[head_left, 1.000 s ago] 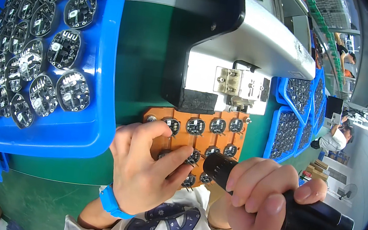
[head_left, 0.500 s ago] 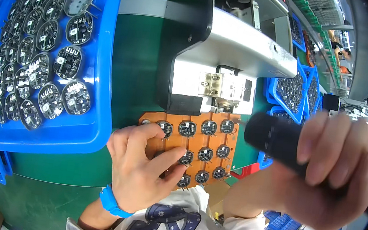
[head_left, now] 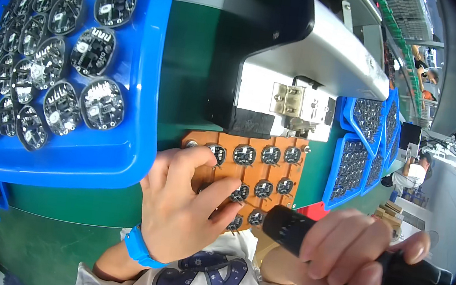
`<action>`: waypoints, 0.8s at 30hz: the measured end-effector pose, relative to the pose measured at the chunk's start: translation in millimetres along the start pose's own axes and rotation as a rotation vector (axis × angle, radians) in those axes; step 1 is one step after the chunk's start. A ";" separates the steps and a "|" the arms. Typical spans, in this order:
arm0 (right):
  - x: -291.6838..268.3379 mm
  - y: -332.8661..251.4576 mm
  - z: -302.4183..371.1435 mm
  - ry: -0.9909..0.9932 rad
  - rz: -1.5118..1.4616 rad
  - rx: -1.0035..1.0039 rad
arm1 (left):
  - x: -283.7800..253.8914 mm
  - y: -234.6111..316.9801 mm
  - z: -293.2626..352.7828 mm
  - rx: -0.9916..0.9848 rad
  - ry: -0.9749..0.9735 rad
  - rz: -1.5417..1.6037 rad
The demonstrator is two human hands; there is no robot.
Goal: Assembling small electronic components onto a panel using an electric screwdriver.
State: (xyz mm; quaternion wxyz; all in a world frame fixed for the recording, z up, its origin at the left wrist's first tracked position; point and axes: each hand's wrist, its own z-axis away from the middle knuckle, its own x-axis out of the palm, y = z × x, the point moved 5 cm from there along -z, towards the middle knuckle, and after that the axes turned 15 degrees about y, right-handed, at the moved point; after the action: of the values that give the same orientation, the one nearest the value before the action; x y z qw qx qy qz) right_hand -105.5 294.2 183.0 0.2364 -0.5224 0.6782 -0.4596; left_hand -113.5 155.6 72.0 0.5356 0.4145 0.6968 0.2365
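My right hand is wrapped round a black cylindrical electric screwdriver. Its narrow end points left, by a small round circuit board in the near right corner of an orange fixture plate; I cannot tell whether it touches. Several more boards sit in rows on that plate, thin pins sticking out of them. My left hand, a blue band at the wrist, lies over the plate's left side with fingers spread. Its fingertips rest by a far-row board and a middle-row board; the hand hides the boards beneath.
A large blue tray full of similar boards stands on the left. Behind the plate is a metal machine with a black side. More blue trays of boards lie to the right, beyond the green table. A person is in the background.
My right hand has brought the screwdriver down and left, toward the near right corner of the plate. My left hand keeps its place on the plate. The whole view has shifted slightly.
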 end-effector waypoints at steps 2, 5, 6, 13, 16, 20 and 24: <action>3.7 8.0 9.8 0.017 0.031 0.029 | -1.0 -3.6 -0.9 -0.003 -0.005 -0.001; 5.6 15.6 14.9 0.036 0.063 0.060 | -0.4 -7.8 -2.2 -0.002 -0.001 0.011; 6.3 17.4 15.6 0.040 0.065 0.067 | -0.5 -8.8 -2.5 -0.003 0.004 0.023; 9.3 27.0 18.2 0.033 0.100 0.088 | 0.1 -12.9 -2.6 -0.011 -0.006 0.041; 11.7 27.1 20.9 0.019 0.126 0.075 | -0.7 -12.6 -2.1 -0.010 -0.009 0.036; 14.7 23.3 22.2 0.060 0.157 0.034 | -1.0 -8.9 -5.3 -0.004 -0.003 0.046; 18.3 28.6 24.2 0.116 0.131 0.025 | -4.3 -12.1 -4.9 0.001 -0.006 0.015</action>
State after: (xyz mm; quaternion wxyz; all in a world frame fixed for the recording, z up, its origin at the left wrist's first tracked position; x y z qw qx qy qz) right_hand -106.5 269.1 149.8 0.2328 -0.4463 0.7178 -0.4810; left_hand -121.7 146.0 66.5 0.5357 0.4204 0.6922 0.2390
